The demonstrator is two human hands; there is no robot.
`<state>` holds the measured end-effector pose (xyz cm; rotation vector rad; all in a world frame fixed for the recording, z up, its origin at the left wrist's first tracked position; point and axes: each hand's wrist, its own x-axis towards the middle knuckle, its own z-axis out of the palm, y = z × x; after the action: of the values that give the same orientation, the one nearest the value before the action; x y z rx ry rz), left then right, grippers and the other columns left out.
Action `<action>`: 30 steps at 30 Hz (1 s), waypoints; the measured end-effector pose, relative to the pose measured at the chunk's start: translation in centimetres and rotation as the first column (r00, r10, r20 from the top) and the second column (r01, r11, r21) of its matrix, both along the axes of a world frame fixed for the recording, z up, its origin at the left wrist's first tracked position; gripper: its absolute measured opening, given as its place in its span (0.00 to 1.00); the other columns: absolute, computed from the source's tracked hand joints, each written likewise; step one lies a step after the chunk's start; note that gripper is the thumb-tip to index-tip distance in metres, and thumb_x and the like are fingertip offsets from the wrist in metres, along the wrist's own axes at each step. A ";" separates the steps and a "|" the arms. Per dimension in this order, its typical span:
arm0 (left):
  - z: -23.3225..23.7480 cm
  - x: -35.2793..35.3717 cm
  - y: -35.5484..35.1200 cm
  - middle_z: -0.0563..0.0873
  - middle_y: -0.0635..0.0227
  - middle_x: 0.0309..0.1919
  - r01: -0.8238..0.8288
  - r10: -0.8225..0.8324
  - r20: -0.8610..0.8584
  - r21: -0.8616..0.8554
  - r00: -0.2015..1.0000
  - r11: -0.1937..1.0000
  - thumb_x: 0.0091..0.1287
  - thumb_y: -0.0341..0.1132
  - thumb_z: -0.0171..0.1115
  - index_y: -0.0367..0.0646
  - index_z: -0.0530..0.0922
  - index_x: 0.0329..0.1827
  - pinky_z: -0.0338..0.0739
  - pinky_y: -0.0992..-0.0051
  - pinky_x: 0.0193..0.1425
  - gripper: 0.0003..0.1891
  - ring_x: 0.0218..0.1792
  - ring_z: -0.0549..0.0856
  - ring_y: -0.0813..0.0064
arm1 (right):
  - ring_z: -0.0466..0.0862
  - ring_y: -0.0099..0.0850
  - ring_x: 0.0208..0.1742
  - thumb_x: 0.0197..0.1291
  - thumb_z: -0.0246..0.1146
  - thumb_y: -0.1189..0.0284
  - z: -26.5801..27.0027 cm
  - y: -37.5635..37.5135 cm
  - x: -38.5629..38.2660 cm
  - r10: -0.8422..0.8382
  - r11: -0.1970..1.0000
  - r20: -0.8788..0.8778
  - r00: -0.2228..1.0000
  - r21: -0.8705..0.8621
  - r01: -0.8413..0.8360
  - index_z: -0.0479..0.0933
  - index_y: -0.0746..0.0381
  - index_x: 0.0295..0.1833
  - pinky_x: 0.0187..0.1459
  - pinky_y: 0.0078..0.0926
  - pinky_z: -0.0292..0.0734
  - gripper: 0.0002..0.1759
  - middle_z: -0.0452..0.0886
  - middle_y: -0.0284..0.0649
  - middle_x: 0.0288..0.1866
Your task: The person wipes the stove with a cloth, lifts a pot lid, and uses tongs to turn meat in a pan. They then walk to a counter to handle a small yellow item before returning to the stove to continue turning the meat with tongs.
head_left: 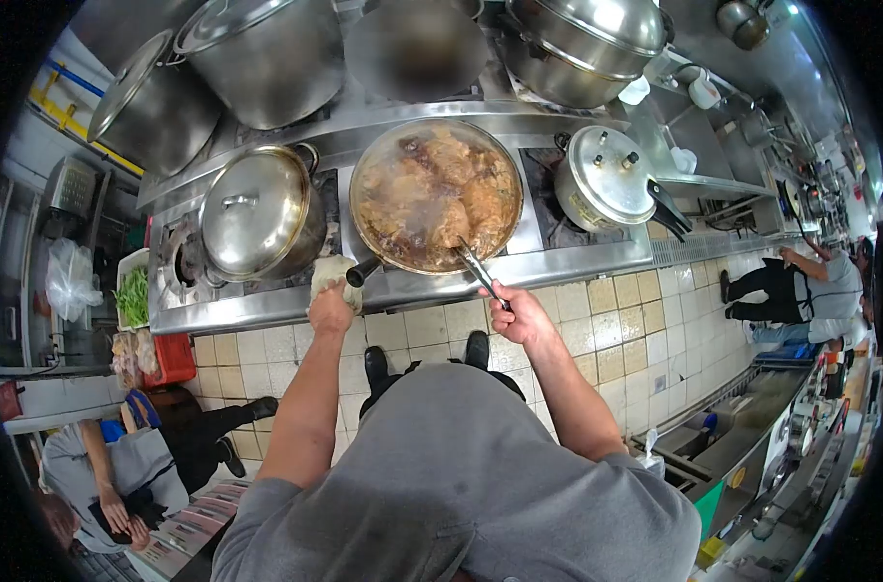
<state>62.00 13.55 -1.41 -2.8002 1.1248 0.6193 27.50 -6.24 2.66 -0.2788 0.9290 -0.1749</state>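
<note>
A wide pan (357,218) of browned meat pieces (451,184) in bubbling sauce sits on the stove, steam rising from it. My right hand (519,314) is closed round metal tongs (474,266), whose far end touches a meat piece at the pan's near side. At the stove's front edge, my left hand (331,308) grips a pale folded cloth (334,274). Just right of that cloth, the pan's black handle (364,271) points toward me. The fingers of my left hand are partly hidden by the cloth.
A lidded pot (257,213) stands left of the pan, a pressure cooker (608,179) right. Large pots (262,68) line the back. One person (121,475) is at lower left, another (820,281) at far right. A red crate (174,358) lies by the stove's left end.
</note>
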 end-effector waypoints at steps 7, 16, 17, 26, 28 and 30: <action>-0.2 0.1 0.0 0.86 0.64 0.63 -0.005 0.005 0.006 -0.008 1.000 1.000 0.64 0.30 0.70 0.55 0.81 0.72 0.85 0.56 0.65 0.30 0.62 0.87 0.55 | 0.59 0.16 0.16 0.81 0.61 0.54 -1.2 0.5 0.3 -0.037 0.989 0.097 0.995 0.143 0.023 0.81 0.63 0.58 0.20 0.19 0.52 0.21 0.72 0.26 0.27; -0.4 0.1 0.0 0.87 0.64 0.60 -0.007 0.007 0.016 -0.013 1.000 1.000 0.64 0.31 0.71 0.57 0.82 0.71 0.86 0.55 0.63 0.29 0.60 0.88 0.55 | 0.62 0.17 0.17 0.80 0.62 0.51 3.9 0.3 -0.7 0.213 0.851 -0.255 0.943 -0.426 -0.308 0.85 0.64 0.52 0.20 0.22 0.55 0.24 0.77 0.28 0.26; 0.0 -0.1 -0.1 0.87 0.65 0.60 -0.007 0.007 0.026 -0.001 1.000 1.000 0.64 0.32 0.72 0.57 0.82 0.71 0.86 0.55 0.63 0.29 0.60 0.88 0.56 | 0.65 0.18 0.18 0.79 0.63 0.51 4.3 0.2 -0.8 0.201 0.756 -0.366 0.909 -0.531 -0.381 0.85 0.65 0.50 0.21 0.23 0.59 0.25 0.79 0.29 0.26; 0.2 -0.1 -0.1 0.87 0.67 0.61 -0.018 0.017 0.026 0.034 1.000 0.999 0.64 0.34 0.74 0.59 0.81 0.73 0.86 0.57 0.64 0.31 0.60 0.88 0.58 | 0.91 0.52 0.49 0.71 0.66 0.56 10.1 0.6 3.8 -0.222 -0.105 -0.908 0.356 -0.341 -0.934 0.88 0.59 0.47 0.50 0.52 0.85 0.17 0.91 0.52 0.42; -0.3 0.3 -0.1 0.86 0.67 0.61 -0.014 0.013 0.019 0.037 1.000 0.999 0.65 0.34 0.74 0.59 0.80 0.74 0.86 0.57 0.64 0.31 0.61 0.88 0.58 | 0.92 0.52 0.48 0.71 0.66 0.56 9.6 0.2 4.4 -0.221 -0.132 -0.913 0.342 -0.320 -0.938 0.88 0.59 0.47 0.51 0.51 0.85 0.17 0.91 0.52 0.41; 0.0 0.1 -0.1 0.86 0.68 0.62 -0.026 0.025 0.010 0.049 1.000 0.998 0.65 0.35 0.74 0.62 0.80 0.75 0.86 0.58 0.64 0.32 0.62 0.87 0.58 | 0.92 0.51 0.47 0.71 0.66 0.56 9.0 -0.4 4.7 -0.217 -0.161 -0.920 0.325 -0.294 -0.942 0.88 0.59 0.47 0.51 0.51 0.86 0.17 0.92 0.51 0.41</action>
<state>62.06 13.43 -1.43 -2.7772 1.0590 0.6268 32.21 -6.62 11.70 -2.4243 1.4018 0.1698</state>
